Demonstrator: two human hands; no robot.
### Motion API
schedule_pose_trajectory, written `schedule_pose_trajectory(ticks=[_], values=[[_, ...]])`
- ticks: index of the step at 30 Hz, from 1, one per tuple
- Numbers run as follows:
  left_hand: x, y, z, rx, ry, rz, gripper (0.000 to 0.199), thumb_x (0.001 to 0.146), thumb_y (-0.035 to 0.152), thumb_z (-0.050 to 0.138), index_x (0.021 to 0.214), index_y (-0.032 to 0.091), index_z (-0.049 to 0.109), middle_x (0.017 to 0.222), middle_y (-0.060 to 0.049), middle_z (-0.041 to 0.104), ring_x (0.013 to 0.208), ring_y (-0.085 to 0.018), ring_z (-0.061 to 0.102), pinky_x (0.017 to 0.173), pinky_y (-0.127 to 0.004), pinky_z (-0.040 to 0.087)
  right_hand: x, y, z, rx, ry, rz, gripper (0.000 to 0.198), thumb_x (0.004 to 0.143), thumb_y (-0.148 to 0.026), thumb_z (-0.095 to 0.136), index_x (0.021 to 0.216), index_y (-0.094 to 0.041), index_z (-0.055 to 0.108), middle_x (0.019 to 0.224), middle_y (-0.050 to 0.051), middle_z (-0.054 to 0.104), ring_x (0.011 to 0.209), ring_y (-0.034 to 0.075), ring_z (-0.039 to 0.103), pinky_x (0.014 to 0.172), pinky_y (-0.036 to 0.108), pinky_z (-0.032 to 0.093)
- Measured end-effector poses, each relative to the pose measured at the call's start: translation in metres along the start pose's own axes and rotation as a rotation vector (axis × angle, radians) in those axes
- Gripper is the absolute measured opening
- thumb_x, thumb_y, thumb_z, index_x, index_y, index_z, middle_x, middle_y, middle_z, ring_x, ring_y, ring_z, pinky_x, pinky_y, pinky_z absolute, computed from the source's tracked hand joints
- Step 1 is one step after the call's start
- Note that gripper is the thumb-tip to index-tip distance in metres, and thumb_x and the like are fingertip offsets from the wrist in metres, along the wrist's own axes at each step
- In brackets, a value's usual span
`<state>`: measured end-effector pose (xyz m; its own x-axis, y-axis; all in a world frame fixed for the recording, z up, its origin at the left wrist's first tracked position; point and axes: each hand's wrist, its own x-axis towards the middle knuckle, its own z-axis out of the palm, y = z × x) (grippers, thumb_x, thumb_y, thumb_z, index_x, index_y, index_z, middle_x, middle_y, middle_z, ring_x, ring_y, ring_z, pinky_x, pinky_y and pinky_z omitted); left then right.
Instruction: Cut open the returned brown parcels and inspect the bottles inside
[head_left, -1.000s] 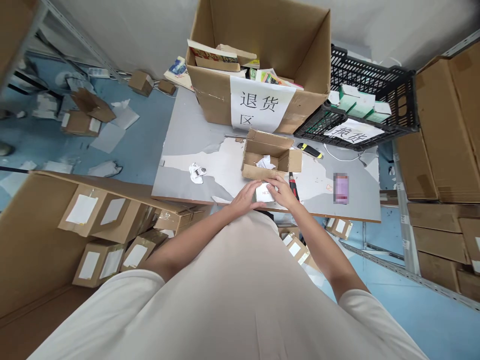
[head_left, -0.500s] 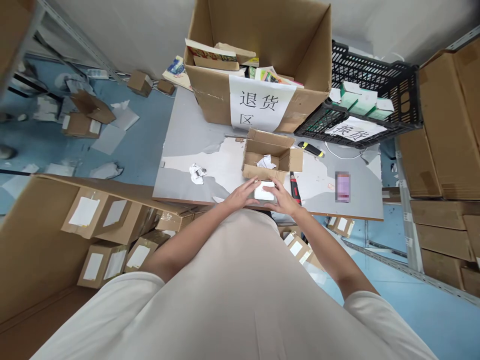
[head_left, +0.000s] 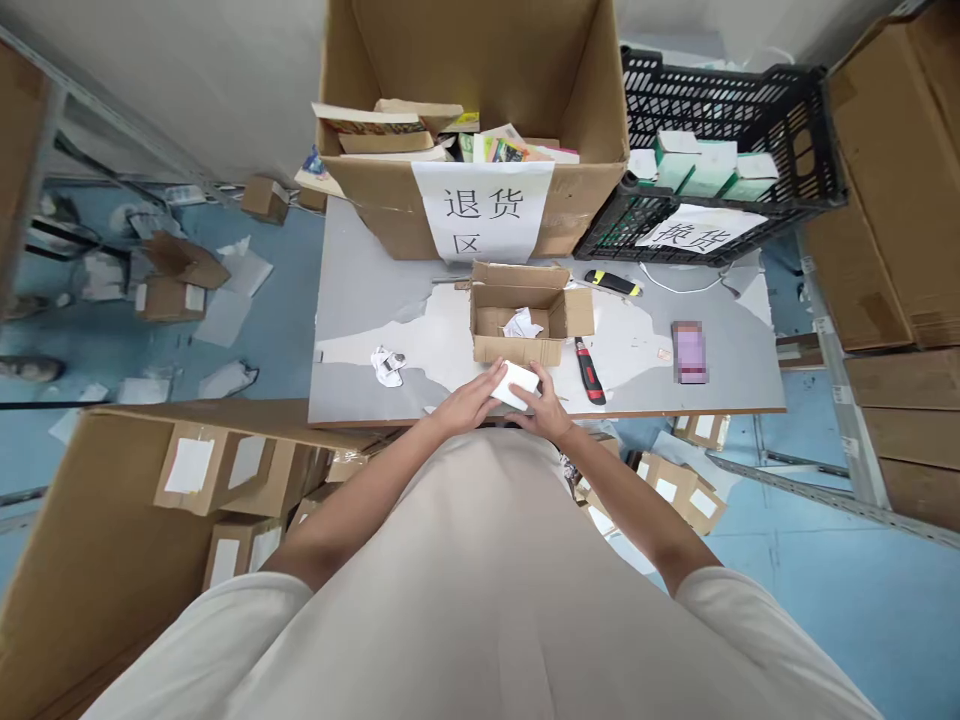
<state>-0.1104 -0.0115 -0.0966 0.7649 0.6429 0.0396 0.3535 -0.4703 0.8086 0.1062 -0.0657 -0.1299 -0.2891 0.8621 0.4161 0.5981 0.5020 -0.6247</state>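
Observation:
A small white box point(head_left: 517, 384) is held between my two hands at the front edge of the table. My left hand point(head_left: 471, 399) grips its left side, and my right hand point(head_left: 546, 406) has its fingers closed round the right side. Just beyond them stands an opened small cardboard box point(head_left: 517, 350) with crumpled white paper point(head_left: 522, 323) inside. A red and black utility knife point(head_left: 589, 372) lies to the right of that box. Behind it rests a yellow and black cutter point(head_left: 613, 283).
On the grey table point(head_left: 360, 260) stand a large carton point(head_left: 375, 205) of books and a black crate point(head_left: 795, 190) with green-white boxes. Crumpled paper point(head_left: 388, 366) lies left, a blurred purple item point(head_left: 689, 352) right. Parcels point(head_left: 191, 465) fill a big carton at lower left.
The white box has been tilted and turned in my hands, and its position relative to the small carton has shifted slightly left. The camera view has also moved.

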Motion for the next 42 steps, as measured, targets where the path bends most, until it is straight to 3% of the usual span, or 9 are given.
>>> schedule_pose_trajectory(ticks=[8, 13, 16, 19, 24, 27, 33, 37, 42], values=[[-0.007, -0.001, 0.001, 0.017, 0.079, -0.041, 0.071, 0.096, 0.042, 0.039, 0.154, 0.022, 0.002, 0.159, -0.013, 0.019, 0.145, -0.028, 0.026, 0.117, -0.046, 0.029, 0.015, -0.006, 0.000, 0.067, 0.009, 0.060, 0.036, 0.076, -0.030, 0.067, 0.112, -0.029, 0.061, 0.128, 0.010, 0.047, 0.117, 0.028, 0.051, 0.088, 0.045, 0.056], [-0.007, -0.011, 0.002, -0.057, 0.210, -0.032, 0.091, 0.086, 0.059, 0.049, 0.154, 0.018, 0.004, 0.155, -0.019, 0.027, 0.141, -0.034, 0.032, 0.114, -0.052, 0.031, 0.036, -0.028, -0.045, 0.134, 0.086, -0.005, 0.046, 0.072, -0.029, 0.071, 0.115, -0.037, 0.058, 0.122, 0.006, 0.050, 0.108, 0.026, 0.058, 0.076, 0.040, 0.059], [-0.011, -0.016, 0.004, -0.058, 0.237, -0.060, 0.090, 0.084, 0.061, 0.050, 0.153, 0.017, 0.011, 0.151, -0.020, 0.034, 0.138, -0.035, 0.037, 0.111, -0.053, 0.033, 0.046, -0.039, -0.116, 0.086, 0.312, 0.035, 0.053, 0.071, -0.029, 0.073, 0.120, -0.034, 0.054, 0.119, 0.008, 0.050, 0.105, 0.026, 0.059, 0.075, 0.041, 0.057], [-0.014, -0.019, 0.006, 0.017, 0.257, -0.135, 0.082, 0.086, 0.054, 0.052, 0.151, 0.017, 0.019, 0.146, -0.020, 0.040, 0.134, -0.034, 0.043, 0.107, -0.051, 0.039, 0.069, -0.019, -0.223, -0.181, 0.634, 0.011, 0.048, 0.071, -0.032, 0.073, 0.115, -0.027, 0.056, 0.105, 0.007, 0.055, 0.103, 0.027, 0.058, 0.082, 0.045, 0.051], [-0.007, -0.017, 0.010, 0.213, 0.458, -0.170, 0.069, 0.085, 0.041, 0.057, 0.145, 0.019, 0.030, 0.140, -0.018, 0.047, 0.129, -0.033, 0.048, 0.103, -0.050, 0.044, 0.139, 0.103, -0.404, -0.518, 1.056, 0.079, 0.047, 0.074, -0.034, 0.064, 0.113, -0.015, 0.046, 0.107, 0.011, 0.049, 0.099, 0.024, 0.056, 0.088, 0.048, 0.046], [-0.001, -0.010, 0.012, 0.281, 0.546, -0.269, 0.063, 0.086, 0.039, 0.055, 0.142, 0.020, 0.034, 0.136, -0.017, 0.050, 0.124, -0.032, 0.051, 0.100, -0.049, 0.047, 0.179, 0.194, -0.460, -0.652, 1.142, 0.260, 0.043, 0.072, -0.027, 0.063, 0.108, -0.012, 0.044, 0.111, 0.018, 0.046, 0.110, 0.026, 0.048, 0.098, 0.047, 0.037], [-0.012, 0.008, 0.025, 0.333, 0.521, -0.454, 0.055, 0.086, 0.042, 0.052, 0.137, 0.022, 0.041, 0.131, -0.014, 0.055, 0.119, -0.032, 0.056, 0.092, -0.048, 0.052, 0.203, 0.306, -0.430, -0.687, 1.018, 0.629, 0.041, 0.070, -0.023, 0.069, 0.106, -0.013, 0.051, 0.113, 0.018, 0.046, 0.110, 0.024, 0.047, 0.101, 0.039, 0.036], [-0.023, 0.016, 0.037, 0.350, 0.492, -0.555, 0.049, 0.086, 0.044, 0.051, 0.130, 0.023, 0.047, 0.126, -0.013, 0.058, 0.115, -0.033, 0.058, 0.091, -0.050, 0.052, 0.189, 0.341, -0.392, -0.635, 0.811, 0.868, 0.042, 0.073, -0.032, 0.066, 0.110, -0.018, 0.052, 0.118, 0.012, 0.040, 0.102, 0.024, 0.054, 0.094, 0.043, 0.042], [-0.019, 0.024, 0.044, 0.358, 0.506, -0.611, 0.046, 0.085, 0.048, 0.051, 0.123, 0.021, 0.052, 0.126, -0.014, 0.059, 0.117, -0.034, 0.057, 0.090, -0.050, 0.052, 0.177, 0.367, -0.382, -0.711, 0.547, 0.984, 0.053, 0.070, -0.044, 0.067, 0.116, -0.021, 0.053, 0.116, 0.012, 0.046, 0.101, 0.027, 0.054, 0.093, 0.048, 0.042]])
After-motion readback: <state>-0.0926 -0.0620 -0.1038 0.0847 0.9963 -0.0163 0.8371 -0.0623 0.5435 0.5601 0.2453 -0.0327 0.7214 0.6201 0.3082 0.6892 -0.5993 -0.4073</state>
